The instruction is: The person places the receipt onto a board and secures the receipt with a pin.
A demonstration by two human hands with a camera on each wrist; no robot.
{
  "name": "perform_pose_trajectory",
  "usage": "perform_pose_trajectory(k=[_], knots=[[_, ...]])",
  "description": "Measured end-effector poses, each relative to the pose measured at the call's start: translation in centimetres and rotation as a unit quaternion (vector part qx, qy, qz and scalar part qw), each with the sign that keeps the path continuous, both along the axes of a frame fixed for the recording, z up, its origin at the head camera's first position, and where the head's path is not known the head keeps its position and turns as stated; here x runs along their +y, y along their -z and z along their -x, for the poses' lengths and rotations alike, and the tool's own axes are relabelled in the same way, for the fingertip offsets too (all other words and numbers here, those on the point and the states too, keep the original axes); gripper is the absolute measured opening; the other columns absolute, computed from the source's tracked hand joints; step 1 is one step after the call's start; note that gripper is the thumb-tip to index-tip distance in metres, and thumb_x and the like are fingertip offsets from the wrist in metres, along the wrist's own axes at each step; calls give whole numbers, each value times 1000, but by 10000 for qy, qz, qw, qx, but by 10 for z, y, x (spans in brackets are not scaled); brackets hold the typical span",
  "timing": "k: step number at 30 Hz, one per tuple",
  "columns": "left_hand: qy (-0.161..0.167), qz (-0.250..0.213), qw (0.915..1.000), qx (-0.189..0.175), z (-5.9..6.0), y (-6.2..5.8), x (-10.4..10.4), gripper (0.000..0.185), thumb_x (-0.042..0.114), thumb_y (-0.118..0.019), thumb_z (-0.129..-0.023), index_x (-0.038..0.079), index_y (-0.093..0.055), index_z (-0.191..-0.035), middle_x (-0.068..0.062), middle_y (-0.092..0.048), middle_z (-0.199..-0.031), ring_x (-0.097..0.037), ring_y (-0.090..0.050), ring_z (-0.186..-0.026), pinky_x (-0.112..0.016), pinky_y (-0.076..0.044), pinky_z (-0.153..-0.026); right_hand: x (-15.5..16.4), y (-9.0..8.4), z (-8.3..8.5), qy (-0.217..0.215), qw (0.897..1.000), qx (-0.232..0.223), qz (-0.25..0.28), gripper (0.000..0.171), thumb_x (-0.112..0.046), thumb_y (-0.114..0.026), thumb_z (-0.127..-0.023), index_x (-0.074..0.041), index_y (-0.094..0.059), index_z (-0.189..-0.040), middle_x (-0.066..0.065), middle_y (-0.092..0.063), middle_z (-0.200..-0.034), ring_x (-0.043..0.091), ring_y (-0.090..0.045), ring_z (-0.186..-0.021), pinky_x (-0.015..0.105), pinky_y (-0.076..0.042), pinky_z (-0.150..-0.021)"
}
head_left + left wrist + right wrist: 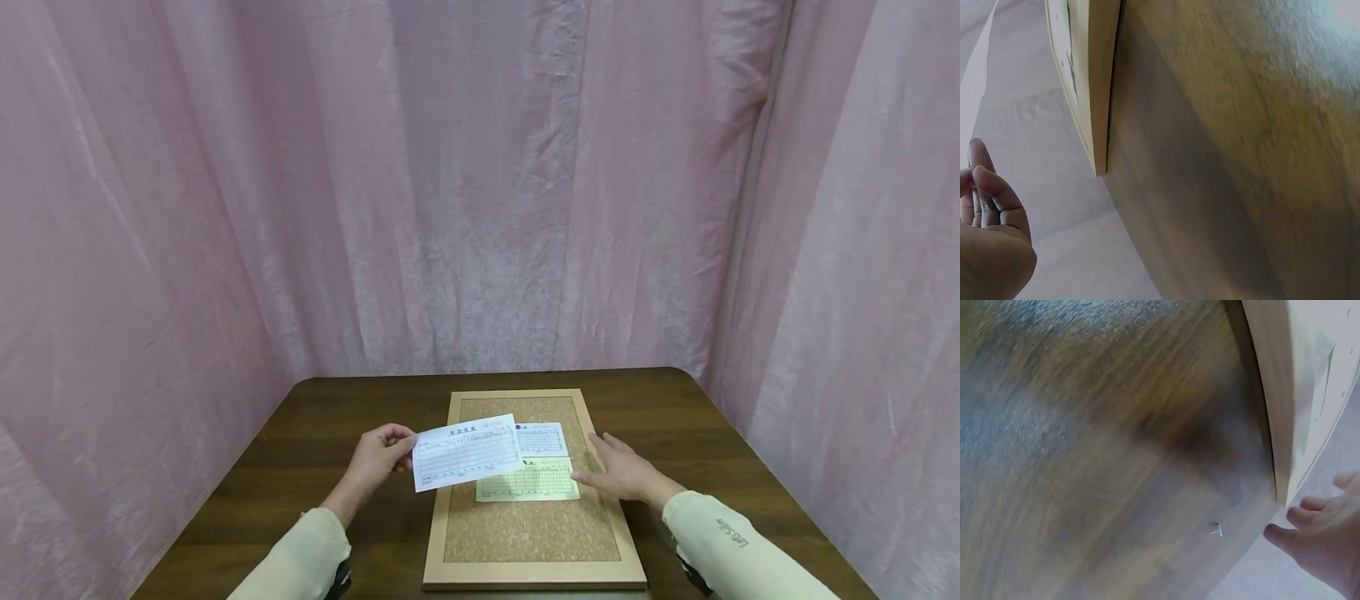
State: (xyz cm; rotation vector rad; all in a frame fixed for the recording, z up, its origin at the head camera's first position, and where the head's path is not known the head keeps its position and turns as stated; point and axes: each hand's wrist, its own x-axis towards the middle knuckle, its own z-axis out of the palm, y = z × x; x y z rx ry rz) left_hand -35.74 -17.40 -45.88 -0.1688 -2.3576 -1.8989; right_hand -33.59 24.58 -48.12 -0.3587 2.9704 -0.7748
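Observation:
My left hand [377, 457] pinches a white printed form [465, 452] by its left edge, thumb on one face and fingers behind. The form is tilted above a wood-framed corkboard [528, 533] and overlaps two sheets on it. One is a light green form [536, 482] across the middle; the other is a white form [543, 439] just above it, its left part hidden. With fingers spread, my right hand [626, 473] is at the board's right frame, thumb tip near the green form's right edge. In the left wrist view the held form [974, 81] shows nearly edge-on.
The board lies on a dark brown wooden table [360, 400]. In the right wrist view, a small green pushpin [1219, 529] is on the tabletop near the board's corner. Pink curtains [480, 208] hang behind and on both sides of the table.

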Motion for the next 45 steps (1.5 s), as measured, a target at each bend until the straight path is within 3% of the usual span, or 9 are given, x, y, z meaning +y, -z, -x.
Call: perform_pose_trajectory(k=[7,16,22,29,39,45], knots=[[106,-1,9999,-26,-4,3,10,8,1,-67,-93,-6,-67,-96,-8,-66,-69,-21,-59,-57,-31,-49,-54,0,-6,-5,-192,9959,873,-100,78,-52,-57,-97,0,-37,-152,29,-31,-154,48,-30,-140,65,-30,-106],[539,2,9985,-20,-9,8,23,10,2,-65,-93,-8,-66,-96,-6,-65,-69,-18,-60,-56,-31,-50,-55,-1,-11,-17,-583,9848,1631,-139,71,-46,-61,-97,0,-43,-148,27,-36,-152,47,-34,-139,64,-33,-105],[898,-28,9959,-95,-14,10,35,13,4,-65,-94,-9,-65,-98,-5,-66,-70,-16,-61,-56,-28,-48,-54,1,-12,-23,-728,9814,1767,-178,75,-52,-58,-97,-2,-42,-150,25,-36,-154,45,-33,-140,63,-31,-107],[1233,83,9921,-230,-19,17,48,13,6,-65,-94,-7,-65,-97,-3,-66,-71,-15,-63,-57,-25,-45,-54,2,-12,-29,-863,9767,1946,-260,71,-45,-61,-97,-1,-42,-150,24,-37,-153,44,-32,-141,63,-29,-108],[1502,54,9875,-482,-29,26,67,11,6,-65,-94,-5,-66,-96,-4,-67,-74,-17,-63,-57,-29,-50,-54,0,-6,-37,-1295,9628,2350,-332,67,-39,-64,-97,-2,-43,-149,21,-38,-153,39,-35,-141,59,-28,-111],[1508,123,9868,-568,-34,30,73,11,5,-65,-94,-6,-65,-95,-3,-65,-71,-14,-61,-55,-26,-47,-51,-4,-1,-46,-1683,9552,2403,-397,66,-44,-59,-99,-3,-44,-149,19,-38,-154,39,-37,-139,60,-29,-109]])
